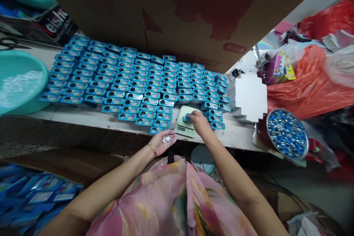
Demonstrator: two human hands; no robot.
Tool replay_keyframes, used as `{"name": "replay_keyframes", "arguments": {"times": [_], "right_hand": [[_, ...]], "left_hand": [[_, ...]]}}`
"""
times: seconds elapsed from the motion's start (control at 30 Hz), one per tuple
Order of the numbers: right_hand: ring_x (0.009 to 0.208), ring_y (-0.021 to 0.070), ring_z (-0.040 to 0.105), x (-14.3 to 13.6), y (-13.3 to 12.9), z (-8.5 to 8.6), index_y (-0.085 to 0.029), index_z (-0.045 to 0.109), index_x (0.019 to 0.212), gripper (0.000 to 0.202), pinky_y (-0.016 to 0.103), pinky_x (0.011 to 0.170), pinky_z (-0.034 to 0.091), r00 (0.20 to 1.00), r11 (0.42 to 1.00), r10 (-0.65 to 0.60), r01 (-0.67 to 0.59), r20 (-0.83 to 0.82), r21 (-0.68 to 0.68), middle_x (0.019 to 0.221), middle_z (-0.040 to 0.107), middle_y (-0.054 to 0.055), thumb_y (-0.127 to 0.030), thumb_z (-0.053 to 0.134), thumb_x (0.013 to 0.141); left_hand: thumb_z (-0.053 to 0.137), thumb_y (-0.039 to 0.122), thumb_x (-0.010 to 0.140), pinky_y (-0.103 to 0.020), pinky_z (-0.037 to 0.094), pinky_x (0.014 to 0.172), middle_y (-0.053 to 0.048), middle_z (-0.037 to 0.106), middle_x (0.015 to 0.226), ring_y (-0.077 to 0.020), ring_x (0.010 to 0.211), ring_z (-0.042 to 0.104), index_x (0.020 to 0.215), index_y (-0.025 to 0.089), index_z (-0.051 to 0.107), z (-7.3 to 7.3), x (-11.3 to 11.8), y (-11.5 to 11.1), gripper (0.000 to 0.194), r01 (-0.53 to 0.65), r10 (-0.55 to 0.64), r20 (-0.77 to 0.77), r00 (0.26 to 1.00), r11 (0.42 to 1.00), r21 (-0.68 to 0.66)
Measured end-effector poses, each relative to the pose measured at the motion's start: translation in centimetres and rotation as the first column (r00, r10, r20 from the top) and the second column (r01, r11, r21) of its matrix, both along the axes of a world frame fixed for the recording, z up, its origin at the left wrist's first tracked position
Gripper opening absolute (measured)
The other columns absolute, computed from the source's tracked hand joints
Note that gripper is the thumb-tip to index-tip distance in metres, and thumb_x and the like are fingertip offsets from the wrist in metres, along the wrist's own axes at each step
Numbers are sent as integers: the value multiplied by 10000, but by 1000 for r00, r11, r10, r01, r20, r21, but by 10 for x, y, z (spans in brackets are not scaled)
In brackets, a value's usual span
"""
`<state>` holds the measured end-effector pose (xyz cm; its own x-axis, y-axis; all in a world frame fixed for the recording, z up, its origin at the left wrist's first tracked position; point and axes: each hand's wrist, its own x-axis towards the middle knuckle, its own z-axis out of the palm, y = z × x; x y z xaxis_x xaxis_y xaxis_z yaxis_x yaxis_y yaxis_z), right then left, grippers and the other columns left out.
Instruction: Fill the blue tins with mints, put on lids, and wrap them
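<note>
Palm up, my left hand [162, 142] carries a few small white tablets [166, 139] near the table's front edge. Its fingers are stretched toward a kitchen scale [182, 129] with a pale green platform. On that platform is a small blue box [186, 118], gripped at its right end by the closed fingers of my right hand [197, 118]. Left of the scale and behind it stand rows of similar blue boxes [129, 88], each with a dark round spot on top. A shorter group of them stands to the right of my right hand.
A turquoise basin [41, 77] of white tablets sits at the left. Behind the rows rises a large cardboard carton [155, 11]. To the right are white folded cartons [250, 96] and a pot [267, 132] full of blue-and-silver round caps. Blue packs [41, 188] fill a box at lower left.
</note>
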<state>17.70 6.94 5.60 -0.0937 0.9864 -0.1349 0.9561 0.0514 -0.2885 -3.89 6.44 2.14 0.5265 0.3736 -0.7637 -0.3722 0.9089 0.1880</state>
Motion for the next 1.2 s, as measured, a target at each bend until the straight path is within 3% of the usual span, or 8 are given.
{"name": "replay_keyframes", "arguments": {"times": [0.2,0.37,0.47,0.57,0.83,1.03,1.2], "right_hand": [[967,157,496,3,1,-4,-239,559,1100,318,250,815,401,981,993,0,23,-192,116,1073,528,46,-163,413,829],[951,158,506,20,-11,4,-201,584,1052,297,260,820,403,965,963,-83,142,-250,229,1018,562,58,-162,374,846],[895,178,514,27,-17,4,-187,608,996,251,277,787,408,977,966,-153,180,-149,186,942,588,65,-188,418,832],[881,188,508,24,-16,-3,-192,621,959,226,283,770,405,988,981,-142,149,-63,128,911,598,70,-198,440,823],[893,150,531,0,4,-13,-197,586,1021,272,266,795,413,946,972,-106,164,-306,168,967,595,49,-162,386,840],[958,195,476,1,-9,-8,-199,570,1072,311,300,802,393,973,963,-194,214,-126,165,1016,546,87,-157,370,839],[919,166,496,2,-4,-13,-194,547,1090,318,268,782,392,975,982,-139,158,-171,102,980,555,66,-143,355,842]], "left_hand": [[524,167,756,-264,534,633,-132,656,736,-170,680,635,796,52,620,-1,1,3,155,2,-2,1,1000,1000,5],[518,153,756,-253,535,627,-126,652,724,-169,681,634,797,49,620,-1,-5,5,151,1,-1,-22,1000,1000,-2],[516,133,755,-248,536,642,-117,647,695,-163,685,633,773,51,617,-2,-14,6,131,-27,26,-51,998,999,-19],[513,125,756,-250,541,638,-118,645,693,-164,680,634,772,53,614,-4,-25,8,125,-38,36,-79,996,999,-33],[501,117,762,-250,546,627,-126,647,698,-165,676,635,777,57,610,-4,-30,9,125,-51,47,-95,994,998,-45],[518,111,749,-249,544,632,-122,645,696,-168,690,635,772,61,613,-5,-27,6,110,-43,40,-94,995,999,-29],[517,111,750,-248,542,635,-120,643,690,-168,683,635,764,57,616,-4,-24,7,114,-21,17,-117,993,999,-36]]}}
